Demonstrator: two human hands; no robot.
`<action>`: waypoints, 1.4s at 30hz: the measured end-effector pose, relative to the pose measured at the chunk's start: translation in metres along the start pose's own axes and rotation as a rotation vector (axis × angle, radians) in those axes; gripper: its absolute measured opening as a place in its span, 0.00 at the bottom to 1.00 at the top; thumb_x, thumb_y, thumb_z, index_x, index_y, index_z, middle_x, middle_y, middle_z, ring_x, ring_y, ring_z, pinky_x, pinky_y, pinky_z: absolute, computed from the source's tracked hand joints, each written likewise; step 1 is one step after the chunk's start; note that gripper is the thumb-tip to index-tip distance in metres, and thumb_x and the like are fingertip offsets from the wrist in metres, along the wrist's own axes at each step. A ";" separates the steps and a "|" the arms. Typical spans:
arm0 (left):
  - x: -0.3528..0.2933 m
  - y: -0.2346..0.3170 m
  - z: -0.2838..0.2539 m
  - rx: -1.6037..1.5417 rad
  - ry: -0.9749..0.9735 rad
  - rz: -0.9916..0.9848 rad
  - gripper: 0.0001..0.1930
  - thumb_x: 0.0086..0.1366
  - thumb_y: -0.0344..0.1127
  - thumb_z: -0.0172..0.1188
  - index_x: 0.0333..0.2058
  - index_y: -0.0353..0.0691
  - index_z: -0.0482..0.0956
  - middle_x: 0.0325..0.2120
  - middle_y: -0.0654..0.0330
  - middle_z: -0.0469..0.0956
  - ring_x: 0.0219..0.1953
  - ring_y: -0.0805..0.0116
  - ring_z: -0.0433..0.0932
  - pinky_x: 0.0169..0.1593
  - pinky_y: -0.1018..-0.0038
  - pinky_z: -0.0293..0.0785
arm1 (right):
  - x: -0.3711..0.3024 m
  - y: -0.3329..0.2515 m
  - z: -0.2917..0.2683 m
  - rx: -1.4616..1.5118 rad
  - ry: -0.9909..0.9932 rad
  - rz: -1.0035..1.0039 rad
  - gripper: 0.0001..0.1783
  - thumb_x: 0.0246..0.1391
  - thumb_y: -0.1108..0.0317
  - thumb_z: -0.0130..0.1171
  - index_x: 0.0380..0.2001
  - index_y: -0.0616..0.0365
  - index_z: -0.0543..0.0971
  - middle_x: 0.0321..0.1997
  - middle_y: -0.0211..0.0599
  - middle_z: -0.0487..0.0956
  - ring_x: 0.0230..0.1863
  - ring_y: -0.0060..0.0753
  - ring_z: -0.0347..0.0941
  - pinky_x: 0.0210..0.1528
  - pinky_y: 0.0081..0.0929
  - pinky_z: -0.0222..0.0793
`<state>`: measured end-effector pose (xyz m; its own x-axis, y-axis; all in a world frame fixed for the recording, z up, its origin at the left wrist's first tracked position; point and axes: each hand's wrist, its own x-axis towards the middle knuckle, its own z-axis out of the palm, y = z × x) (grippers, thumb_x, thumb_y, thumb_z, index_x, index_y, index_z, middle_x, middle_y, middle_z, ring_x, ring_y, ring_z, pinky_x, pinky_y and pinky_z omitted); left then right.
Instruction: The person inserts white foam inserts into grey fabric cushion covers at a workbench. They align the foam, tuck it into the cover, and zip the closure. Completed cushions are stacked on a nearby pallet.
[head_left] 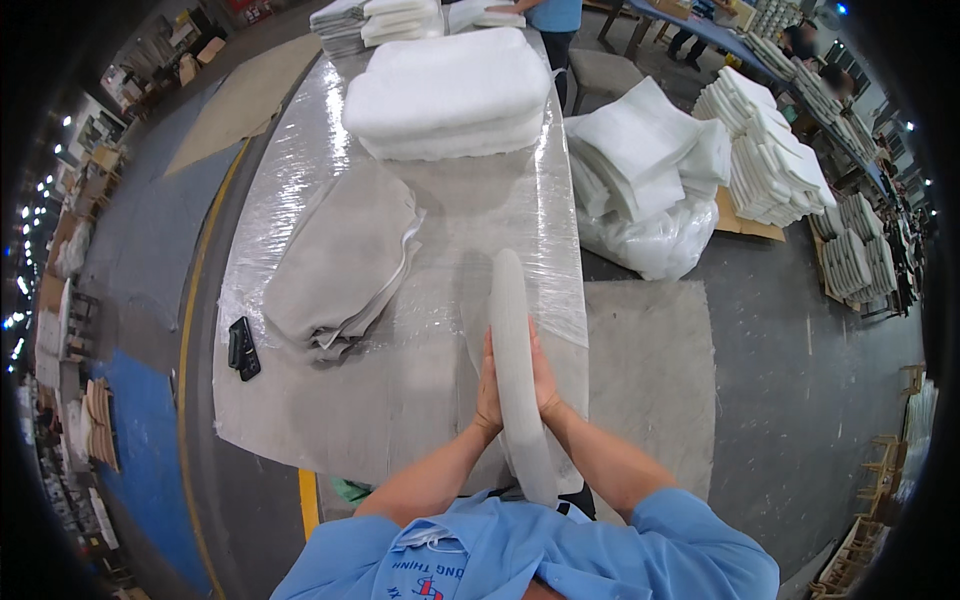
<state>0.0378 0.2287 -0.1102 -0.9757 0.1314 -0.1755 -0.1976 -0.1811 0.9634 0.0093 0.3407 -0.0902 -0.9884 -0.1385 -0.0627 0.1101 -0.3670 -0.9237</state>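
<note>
A light grey, fabric-covered cushion (517, 375) stands on its edge in front of me, its narrow side facing up. My left hand (487, 390) lies against its left face. Opposite it, my right hand (543, 370) presses on the right face, so the cushion is held between both palms. Most of the fingers are hidden behind it. Left of the cushion, a loose pile of grey fabric covers (345, 255) rests on the plastic-wrapped table (425, 350). Thick white padding sheets (450, 95) are stacked farther back.
Two small black devices (243, 350) lie at the table's left edge. White pads (640, 140) sit on a plastic bag (650, 240) beyond the right edge. More white pads (765, 150) are piled farther right. A person in blue (553, 20) stands at the table's far end.
</note>
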 end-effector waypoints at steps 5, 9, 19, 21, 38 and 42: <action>-0.012 -0.067 -0.024 0.066 0.009 -0.063 0.30 0.76 0.52 0.52 0.67 0.38 0.66 0.64 0.50 0.70 0.65 0.53 0.71 0.68 0.60 0.66 | -0.009 0.008 0.009 -0.095 0.097 -0.022 0.39 0.77 0.49 0.32 0.80 0.63 0.44 0.84 0.47 0.47 0.84 0.41 0.40 0.82 0.34 0.37; -0.010 -0.068 -0.017 0.100 0.030 -0.024 0.27 0.77 0.52 0.50 0.65 0.38 0.69 0.62 0.49 0.72 0.65 0.51 0.72 0.68 0.61 0.65 | -0.005 0.017 0.003 -0.087 0.127 -0.019 0.39 0.77 0.48 0.33 0.79 0.62 0.47 0.84 0.46 0.49 0.83 0.40 0.43 0.81 0.34 0.39; 0.090 0.088 -0.025 0.074 0.179 0.042 0.33 0.83 0.55 0.34 0.72 0.36 0.64 0.69 0.51 0.67 0.70 0.62 0.65 0.73 0.68 0.58 | 0.077 -0.031 -0.025 -0.090 0.174 -0.006 0.38 0.78 0.43 0.36 0.77 0.60 0.57 0.80 0.43 0.60 0.80 0.39 0.52 0.80 0.32 0.45; 0.127 0.111 -0.020 -0.015 0.044 0.039 0.33 0.82 0.54 0.34 0.71 0.32 0.65 0.70 0.48 0.67 0.72 0.59 0.64 0.73 0.68 0.57 | 0.113 -0.060 -0.010 -0.092 0.137 -0.046 0.39 0.77 0.41 0.35 0.78 0.57 0.57 0.80 0.39 0.59 0.81 0.37 0.50 0.81 0.32 0.44; 0.187 0.082 -0.015 -0.116 -0.156 -0.325 0.31 0.82 0.53 0.39 0.73 0.41 0.63 0.71 0.59 0.66 0.70 0.65 0.66 0.73 0.69 0.59 | 0.133 -0.001 -0.010 -0.055 0.049 -0.112 0.43 0.77 0.39 0.28 0.81 0.55 0.38 0.86 0.39 0.42 0.85 0.38 0.36 0.82 0.33 0.36; 0.195 0.102 -0.015 -0.016 -0.151 -0.332 0.35 0.81 0.59 0.37 0.77 0.45 0.52 0.76 0.59 0.53 0.77 0.64 0.52 0.77 0.68 0.48 | 0.148 -0.017 -0.041 -0.028 -0.029 0.076 0.44 0.76 0.36 0.29 0.81 0.53 0.40 0.85 0.43 0.46 0.85 0.39 0.38 0.83 0.37 0.35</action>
<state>-0.1738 0.2210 -0.0490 -0.8331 0.3283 -0.4452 -0.5042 -0.1196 0.8553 -0.1430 0.3645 -0.0990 -0.9738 -0.1914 -0.1229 0.1816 -0.3287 -0.9268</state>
